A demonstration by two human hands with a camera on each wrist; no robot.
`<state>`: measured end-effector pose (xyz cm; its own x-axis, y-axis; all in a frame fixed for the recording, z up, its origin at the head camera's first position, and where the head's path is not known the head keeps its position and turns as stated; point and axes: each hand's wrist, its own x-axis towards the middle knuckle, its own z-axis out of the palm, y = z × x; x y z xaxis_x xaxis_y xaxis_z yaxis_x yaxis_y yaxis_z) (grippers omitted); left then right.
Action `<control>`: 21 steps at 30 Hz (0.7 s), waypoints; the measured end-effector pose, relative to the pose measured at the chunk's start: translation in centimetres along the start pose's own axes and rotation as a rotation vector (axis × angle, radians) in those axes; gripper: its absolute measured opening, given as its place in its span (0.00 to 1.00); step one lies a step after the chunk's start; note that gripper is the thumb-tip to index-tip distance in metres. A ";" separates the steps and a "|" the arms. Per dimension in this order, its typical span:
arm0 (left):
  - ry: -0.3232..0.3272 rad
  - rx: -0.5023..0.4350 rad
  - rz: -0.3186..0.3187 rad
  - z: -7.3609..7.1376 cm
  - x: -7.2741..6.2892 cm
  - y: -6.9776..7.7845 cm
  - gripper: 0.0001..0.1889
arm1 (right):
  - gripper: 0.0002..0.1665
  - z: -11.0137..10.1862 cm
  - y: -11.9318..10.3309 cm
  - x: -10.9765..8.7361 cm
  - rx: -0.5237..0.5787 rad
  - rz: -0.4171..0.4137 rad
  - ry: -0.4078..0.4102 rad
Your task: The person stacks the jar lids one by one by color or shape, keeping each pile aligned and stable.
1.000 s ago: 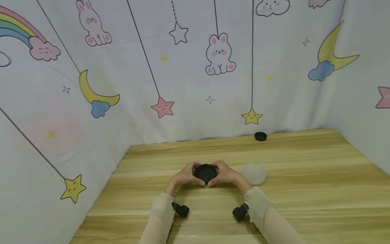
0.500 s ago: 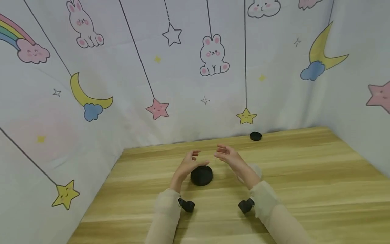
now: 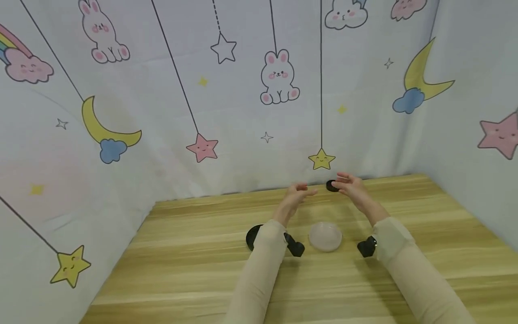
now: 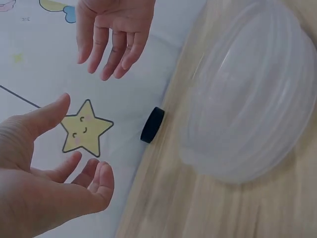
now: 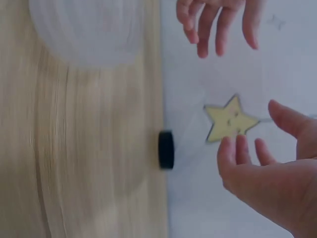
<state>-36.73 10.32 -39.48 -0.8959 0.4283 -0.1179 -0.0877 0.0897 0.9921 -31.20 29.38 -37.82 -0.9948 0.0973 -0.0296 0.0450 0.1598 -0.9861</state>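
Note:
My left hand (image 3: 292,203) hovers above the table beyond a translucent ribbed bowl-like dome (image 3: 325,236), fingers relaxed and holding nothing. To its right my right hand (image 3: 357,194) is also raised, its fingers loosely bent and its palm turned toward the left one. In the head view its fingertips overlap a small black round lid (image 3: 332,186) at the table's back edge. The left wrist view shows the dome's ribbed side (image 4: 252,94) close by, with the lid (image 4: 152,125) farther off. Partly behind my left sleeve lies a larger black round dish (image 3: 252,237).
The wood-grain table (image 3: 194,270) ends at the back against a white curtain (image 3: 234,112) printed with stars, rabbits and moons. A small black camera sits on each wrist, the left one (image 3: 295,245) close beside the dome.
Both hands let go of the black dish, rose, and moved right and forward to beyond the translucent dome. The dish stayed on the table.

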 end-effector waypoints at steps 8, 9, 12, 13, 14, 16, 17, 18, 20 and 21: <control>-0.012 -0.108 -0.113 3.4 1.8 0.8 0.34 | 0.40 -3.3 1.9 1.9 -0.068 0.060 -0.025; 0.000 -0.142 -0.130 3.8 3.0 0.1 0.35 | 0.40 -3.5 2.2 2.2 -0.082 0.071 -0.033; 0.074 -0.228 -0.135 5.0 8.4 -3.8 0.41 | 0.40 -3.9 3.4 3.1 -0.103 0.100 -0.066; 0.095 -0.252 -0.135 5.3 10.8 -5.6 0.43 | 0.40 -4.0 3.8 3.4 -0.095 0.108 -0.072; 0.111 -0.268 -0.125 5.5 13.2 -7.4 0.45 | 0.40 -4.0 4.2 3.7 -0.087 0.115 -0.075; 0.134 -0.286 -0.114 5.9 17.3 -10.3 0.47 | 0.41 -4.1 4.8 4.2 -0.072 0.119 -0.077; 0.134 -0.283 -0.120 6.0 19.0 -11.4 0.45 | 0.42 -4.2 5.0 4.5 -0.069 0.119 -0.076; 0.143 -0.259 -0.113 6.4 18.0 -10.5 0.46 | 0.43 -4.2 5.2 4.8 -0.068 0.121 -0.071; 0.146 -0.223 -0.115 7.1 15.9 -8.5 0.44 | 0.44 -4.3 5.6 5.2 -0.078 0.122 -0.068; 0.153 -0.212 -0.116 7.4 14.0 -7.0 0.41 | 0.45 -4.4 5.7 5.4 -0.088 0.120 -0.074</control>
<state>-45.43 22.35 -48.39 -0.9286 0.2838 -0.2390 -0.2677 -0.0666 0.9612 -35.95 35.12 -42.89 -0.9857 0.0484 -0.1611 0.1680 0.2373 -0.9568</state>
